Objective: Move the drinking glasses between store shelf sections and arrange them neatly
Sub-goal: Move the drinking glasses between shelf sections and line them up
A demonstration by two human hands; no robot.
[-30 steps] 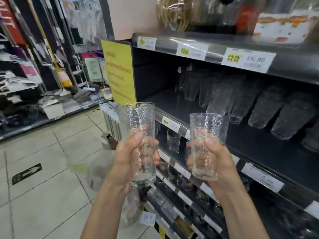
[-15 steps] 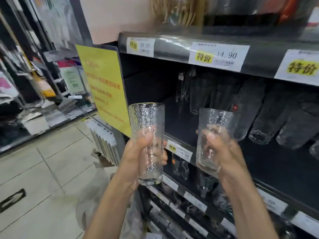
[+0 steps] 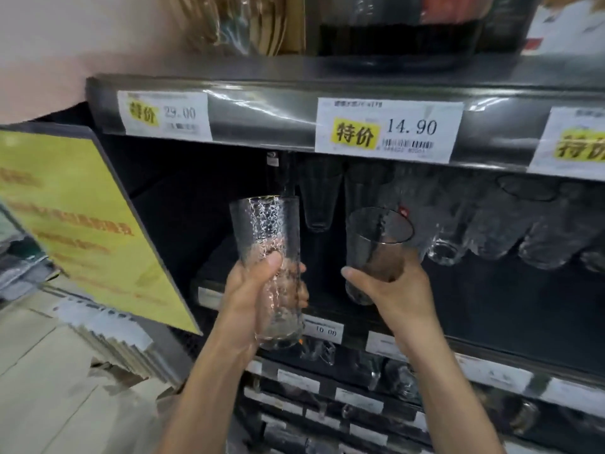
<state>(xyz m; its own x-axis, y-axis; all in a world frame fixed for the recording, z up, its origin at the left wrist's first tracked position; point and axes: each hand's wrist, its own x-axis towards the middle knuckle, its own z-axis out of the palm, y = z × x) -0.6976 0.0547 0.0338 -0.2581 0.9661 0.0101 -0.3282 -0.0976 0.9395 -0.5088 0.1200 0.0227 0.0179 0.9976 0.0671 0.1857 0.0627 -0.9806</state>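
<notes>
My left hand (image 3: pixel 248 293) grips a tall textured clear glass (image 3: pixel 265 231), held upright in front of the dark shelf (image 3: pixel 510 309). In my right hand (image 3: pixel 393 290) is a second clear glass (image 3: pixel 373 237), tilted with its mouth leaning right toward the shelf opening. Both glasses hover at the shelf's front edge, about a hand's width apart. Several similar glasses (image 3: pixel 491 234) lie in a row on the shelf to the right, and taller glasses (image 3: pixel 317 198) stand at the back.
The shelf above carries price labels, one reading 14.90 (image 3: pixel 389 129) and one 29.00 (image 3: pixel 165 114). A yellow sign (image 3: pixel 82 224) hangs at the shelf's left end. Lower shelves (image 3: pixel 360 398) hold more glassware. Tiled floor (image 3: pixel 42 388) lies to the left.
I have come closer to the shelf. Both hands with their glasses have moved up toward the shelf opening, and the right glass now tilts more toward it.
</notes>
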